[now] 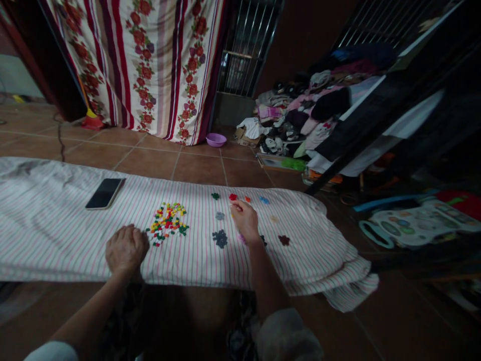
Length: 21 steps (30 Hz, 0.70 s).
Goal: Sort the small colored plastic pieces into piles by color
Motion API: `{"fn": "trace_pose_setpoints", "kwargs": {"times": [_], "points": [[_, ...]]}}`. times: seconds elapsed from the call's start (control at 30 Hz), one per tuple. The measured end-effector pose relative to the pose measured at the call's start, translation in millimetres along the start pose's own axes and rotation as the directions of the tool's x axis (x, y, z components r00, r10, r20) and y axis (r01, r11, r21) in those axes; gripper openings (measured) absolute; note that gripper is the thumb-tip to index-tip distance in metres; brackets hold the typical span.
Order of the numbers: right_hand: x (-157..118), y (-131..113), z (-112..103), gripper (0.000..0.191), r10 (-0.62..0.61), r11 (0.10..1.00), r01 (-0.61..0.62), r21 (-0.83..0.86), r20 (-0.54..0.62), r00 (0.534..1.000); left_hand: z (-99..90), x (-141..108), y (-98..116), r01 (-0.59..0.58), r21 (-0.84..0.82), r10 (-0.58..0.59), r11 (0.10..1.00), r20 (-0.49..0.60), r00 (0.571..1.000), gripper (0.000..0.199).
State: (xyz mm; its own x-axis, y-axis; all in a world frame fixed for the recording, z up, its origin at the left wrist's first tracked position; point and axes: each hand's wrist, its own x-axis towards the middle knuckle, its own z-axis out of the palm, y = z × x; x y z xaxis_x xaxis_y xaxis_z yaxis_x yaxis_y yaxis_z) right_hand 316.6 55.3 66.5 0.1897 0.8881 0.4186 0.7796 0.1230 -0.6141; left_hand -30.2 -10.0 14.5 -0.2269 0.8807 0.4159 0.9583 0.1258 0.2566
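Over the striped cloth, my right hand (245,220) reaches forward with its fingers pinched together, just in front of a small red pile of pieces (233,197). Whatever is between those fingertips is too small to name. My left hand (127,246) rests on the cloth with curled fingers, and its palm side is hidden. Beside it lies a loose heap of small mixed-colour pieces (169,220), mostly yellow, red, green and white. Sorted little groups lie around my right hand: green (215,196), orange (247,199), blue (264,199), grey (220,216), dark grey (220,238) and dark brown (284,240). My wrist partly covers a pink group (241,239).
A phone (105,193) lies at the left on the striped cloth (67,225). Beyond, on the tiled floor, are a purple basin (216,140), a red broom (92,121) and a floral curtain (150,70). Heaped clothes (300,110) and a slanted dark post (349,150) stand to the right.
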Motion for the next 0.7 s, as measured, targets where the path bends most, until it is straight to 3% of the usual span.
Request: {"fn": "trace_pose_setpoints", "kwargs": {"times": [0.13, 0.3, 0.5, 0.7], "points": [[0.1, -1.9, 5.5, 0.019, 0.023, 1.0, -0.023, -0.007, 0.018, 1.0, 1.6, 0.2, 0.2, -0.015, 0.054, 0.016, 0.998, -0.016, 1.0, 0.029], [-3.1, -14.0, 30.3, 0.018, -0.08, 0.996, 0.084, -0.036, 0.105, 0.991, 3.7, 0.7, -2.5, -0.079, 0.121, 0.078, 0.99, 0.016, 0.997, 0.026], [-11.5, -30.6, 60.1, 0.014, -0.122, 0.981, 0.151, -0.125, 0.211, 0.97, 3.7, 1.2, -2.3, -0.077, 0.114, 0.077, 0.99, 0.008, 0.997, 0.025], [-15.2, -32.6, 73.1, 0.013, -0.104, 0.972, 0.158, -0.175, 0.281, 0.954, 2.2, 1.4, -0.5, -0.075, 0.1, 0.075, 0.992, 0.004, 0.997, 0.026]]}}
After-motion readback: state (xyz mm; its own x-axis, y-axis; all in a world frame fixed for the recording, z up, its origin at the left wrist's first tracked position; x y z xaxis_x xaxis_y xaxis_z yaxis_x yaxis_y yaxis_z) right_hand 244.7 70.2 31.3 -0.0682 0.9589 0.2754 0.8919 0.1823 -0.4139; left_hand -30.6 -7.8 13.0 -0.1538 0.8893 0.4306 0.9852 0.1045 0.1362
